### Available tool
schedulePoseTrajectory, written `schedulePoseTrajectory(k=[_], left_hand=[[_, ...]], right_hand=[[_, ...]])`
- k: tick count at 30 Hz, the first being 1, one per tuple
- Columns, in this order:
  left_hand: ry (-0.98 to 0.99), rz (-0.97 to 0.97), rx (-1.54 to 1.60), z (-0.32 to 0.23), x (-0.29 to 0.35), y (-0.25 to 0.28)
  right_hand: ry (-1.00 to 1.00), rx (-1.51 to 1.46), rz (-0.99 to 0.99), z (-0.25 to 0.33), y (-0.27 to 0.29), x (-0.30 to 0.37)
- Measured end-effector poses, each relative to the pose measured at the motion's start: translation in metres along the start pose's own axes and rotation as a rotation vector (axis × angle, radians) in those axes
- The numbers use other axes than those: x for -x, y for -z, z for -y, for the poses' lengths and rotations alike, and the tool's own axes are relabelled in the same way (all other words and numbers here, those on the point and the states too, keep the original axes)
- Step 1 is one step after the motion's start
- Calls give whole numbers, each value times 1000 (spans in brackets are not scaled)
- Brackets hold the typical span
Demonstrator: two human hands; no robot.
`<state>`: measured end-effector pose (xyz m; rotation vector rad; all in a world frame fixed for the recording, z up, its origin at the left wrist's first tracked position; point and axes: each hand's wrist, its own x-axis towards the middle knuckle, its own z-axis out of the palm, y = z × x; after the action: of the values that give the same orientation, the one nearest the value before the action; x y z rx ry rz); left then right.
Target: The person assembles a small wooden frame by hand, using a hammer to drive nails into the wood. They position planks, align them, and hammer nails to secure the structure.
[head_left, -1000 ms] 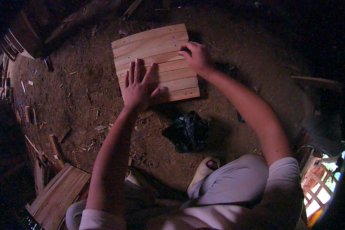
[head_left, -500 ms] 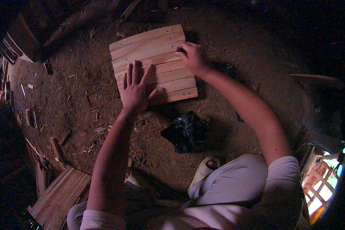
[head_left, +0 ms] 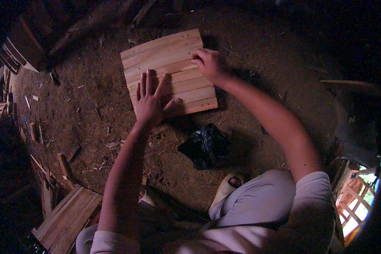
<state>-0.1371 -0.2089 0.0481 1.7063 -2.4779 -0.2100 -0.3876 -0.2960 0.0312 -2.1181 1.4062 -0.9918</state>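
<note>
A square wooden panel (head_left: 165, 53), made of several pale slats side by side, lies on the dirt floor in front of me. Dark nail heads or holes dot the slat ends near its edges. My left hand (head_left: 150, 101) rests on its lower left part, palm down with the fingers spread. At the panel's right edge my right hand (head_left: 210, 65) is closed, thumb and fingers pinched together over the slats. Whatever sits in that pinch, if anything, is hidden. A crumpled black plastic bag (head_left: 205, 146) is on the floor just below the panel.
Another slatted wooden piece (head_left: 67, 216) lies at the lower left, beside my leg. Wood offcuts (head_left: 63, 165) and chips are scattered over the floor on the left. A long board (head_left: 347, 84) is at the far right. My sandalled foot (head_left: 230, 182) is below the bag.
Very little differs. My right hand is a touch further left, still pinched at the panel's right edge. The left hand stays flat on the slats.
</note>
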Motion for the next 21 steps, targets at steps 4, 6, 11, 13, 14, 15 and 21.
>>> schedulePoseTrajectory(k=[4,6,11,13,14,15,21], left_hand=[[-9,7,2,1,0,2],[-4,4,17,3,1,3],[10,-28,87,4,-3,-1],[7,-47,98,2,-3,1],[6,-56,103,1,-2,2],[7,-64,112,0,-3,3],[11,-120,140,0,-6,0]], right_hand=[[15,30,-41,6,2,1],[18,23,-25,10,3,-1],[31,5,-53,11,5,0],[33,-10,-39,11,7,-1],[22,-15,-21,12,8,-1],[11,-21,-3,12,9,-1],[41,17,-16,12,8,-2]])
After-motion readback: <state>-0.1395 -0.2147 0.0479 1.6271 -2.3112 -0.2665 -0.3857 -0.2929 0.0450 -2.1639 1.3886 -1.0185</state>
